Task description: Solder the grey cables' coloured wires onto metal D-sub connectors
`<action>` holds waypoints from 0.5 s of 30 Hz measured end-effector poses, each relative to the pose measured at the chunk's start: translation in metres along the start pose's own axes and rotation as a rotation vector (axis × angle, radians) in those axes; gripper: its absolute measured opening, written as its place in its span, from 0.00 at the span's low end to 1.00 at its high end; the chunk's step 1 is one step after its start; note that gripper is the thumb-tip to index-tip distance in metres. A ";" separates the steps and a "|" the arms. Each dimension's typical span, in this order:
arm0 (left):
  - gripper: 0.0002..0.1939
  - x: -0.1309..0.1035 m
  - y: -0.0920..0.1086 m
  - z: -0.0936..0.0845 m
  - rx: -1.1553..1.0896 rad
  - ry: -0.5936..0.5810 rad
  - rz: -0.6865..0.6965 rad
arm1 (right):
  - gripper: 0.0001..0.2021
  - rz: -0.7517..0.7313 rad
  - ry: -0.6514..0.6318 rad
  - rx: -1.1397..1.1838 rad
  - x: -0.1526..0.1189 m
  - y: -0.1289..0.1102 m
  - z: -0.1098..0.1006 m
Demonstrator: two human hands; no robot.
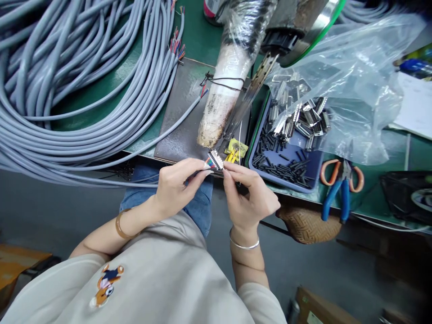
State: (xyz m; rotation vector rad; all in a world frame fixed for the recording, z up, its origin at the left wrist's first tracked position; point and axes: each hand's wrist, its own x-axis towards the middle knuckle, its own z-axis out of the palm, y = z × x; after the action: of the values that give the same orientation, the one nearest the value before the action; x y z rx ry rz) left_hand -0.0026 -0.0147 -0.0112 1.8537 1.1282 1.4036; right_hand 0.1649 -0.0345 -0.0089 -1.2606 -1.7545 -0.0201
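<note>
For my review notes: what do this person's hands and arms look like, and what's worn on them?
Both hands are ungloved. The left hand has a brown bangle at the wrist; the right hand has a thin silver-coloured bangle. Short, pale beige-grey sleeves leave the forearms uncovered.

We see grey cables (111,133) at upper left, a green tabletop (199,31) at top, a silver connector (216,159) with red, green and blue wires (208,162) at centre, a violet-blue tray (281,182) right of centre, and a beige shirt (175,270) at the bottom.
</note>
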 end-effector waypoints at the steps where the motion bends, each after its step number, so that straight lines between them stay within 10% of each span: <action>1: 0.02 -0.002 0.000 0.000 -0.008 -0.001 -0.020 | 0.06 0.053 0.031 0.039 -0.002 0.001 -0.001; 4: 0.06 -0.003 0.001 -0.003 -0.159 -0.062 -0.267 | 0.03 0.145 0.210 0.108 -0.005 0.005 -0.007; 9: 0.17 0.005 0.004 -0.014 -0.565 -0.183 -0.692 | 0.06 -0.173 0.570 0.096 -0.001 0.011 -0.026; 15: 0.17 0.003 0.006 -0.022 -0.632 -0.254 -0.786 | 0.11 -0.230 0.528 0.100 0.011 -0.004 -0.032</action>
State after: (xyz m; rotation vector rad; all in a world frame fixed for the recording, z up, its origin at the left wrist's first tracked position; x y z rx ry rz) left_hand -0.0217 -0.0166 0.0015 0.9407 0.9654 0.8778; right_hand 0.1835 -0.0445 0.0179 -0.8736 -1.4065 -0.3611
